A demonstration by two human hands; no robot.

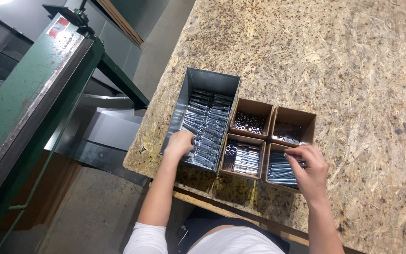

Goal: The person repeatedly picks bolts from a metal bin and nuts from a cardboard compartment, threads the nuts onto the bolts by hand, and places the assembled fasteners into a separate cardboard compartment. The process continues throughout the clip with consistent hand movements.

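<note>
Galvanised steel made up the long grey bin [187,94] at about ten o'clock from the person's chest, and the left hand [179,143] had dipped into its near end, fingers curled down among the stacked bright metal parts [207,123]; whether it had actually closed on one could not be told. The right hand [310,171], at about two o'clock, rested over the near-right cardboard box, fingertips pinched on the long bolts [278,170] lying in it. To do this well, I judged each hand should lift a single piece straight up, without dragging its neighbours out of their rows.

Around them stood three more cardboard boxes: short sleeves [245,160] between the hands, dark nuts [249,123] behind those, and small washers [286,137] at the far right. The chipboard bench [353,70] stretched away towards twelve o'clock. A green machine frame [29,94] stood at nine o'clock, well apart; nothing blocked either reach.
</note>
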